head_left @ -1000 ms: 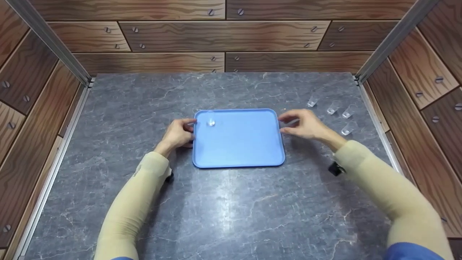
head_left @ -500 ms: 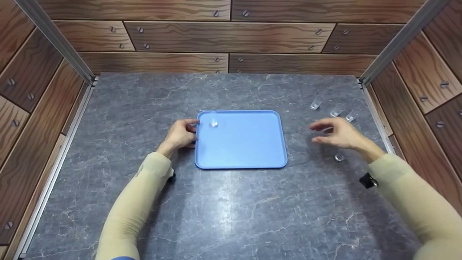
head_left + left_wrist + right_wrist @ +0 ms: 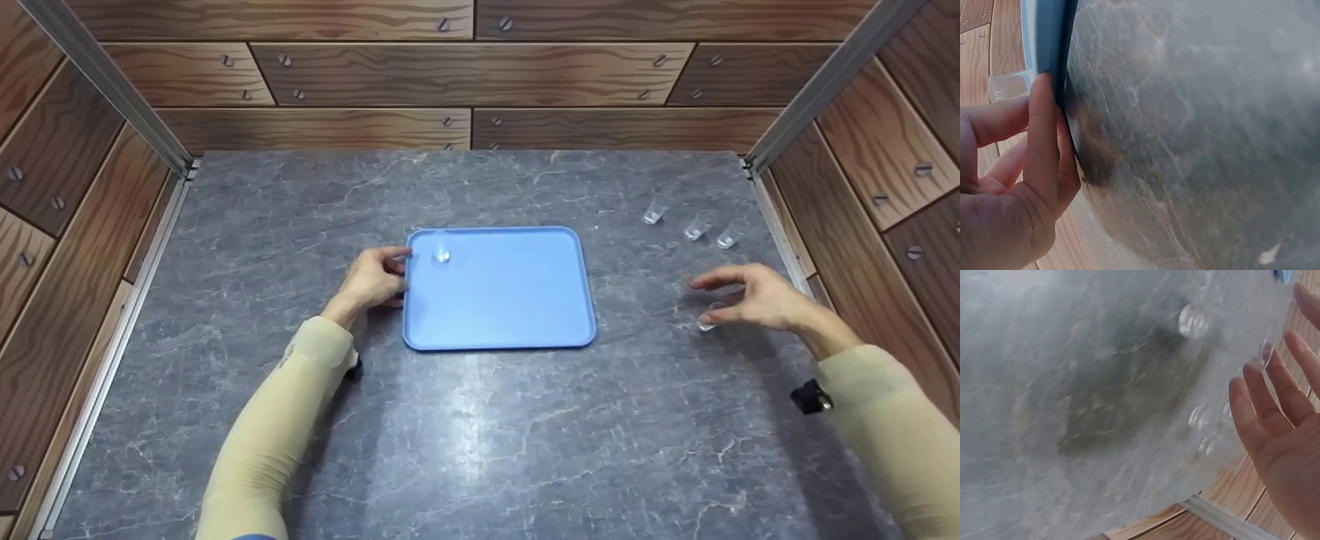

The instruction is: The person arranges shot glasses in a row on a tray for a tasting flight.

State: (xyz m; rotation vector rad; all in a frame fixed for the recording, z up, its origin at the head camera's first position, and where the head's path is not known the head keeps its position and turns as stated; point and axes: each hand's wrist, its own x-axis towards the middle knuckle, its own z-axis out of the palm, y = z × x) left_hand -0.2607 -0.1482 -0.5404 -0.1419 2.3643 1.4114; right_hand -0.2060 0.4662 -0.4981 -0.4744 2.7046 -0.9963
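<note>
In the head view, my left hand (image 3: pixel 373 277) lies at the left edge of a blue tray (image 3: pixel 510 292), its fingers touching the rim. The left wrist view shows the fingertips against the tray's side (image 3: pixel 1053 45). A small clear plastic cup (image 3: pixel 442 256) stands near the tray's far left corner. To the right of the tray, my right hand (image 3: pixel 761 300) is spread beside another clear cup (image 3: pixel 705 325), which the thumb partly hides. In the right wrist view, that cup (image 3: pixel 1193 322) appears by loosely extended fingers; no grip on it shows.
Three more clear cups stand at the far right: one cup (image 3: pixel 653 215) slightly apart, a middle cup (image 3: pixel 695 231) and a right cup (image 3: pixel 727 240). The grey marbled table (image 3: pixel 480 420) is bordered by wood-patterned walls (image 3: pixel 472 75) and metal rails.
My right hand has left the tray's right edge and moved right and nearer, to the closest loose cup. My left hand and the tray stay put.
</note>
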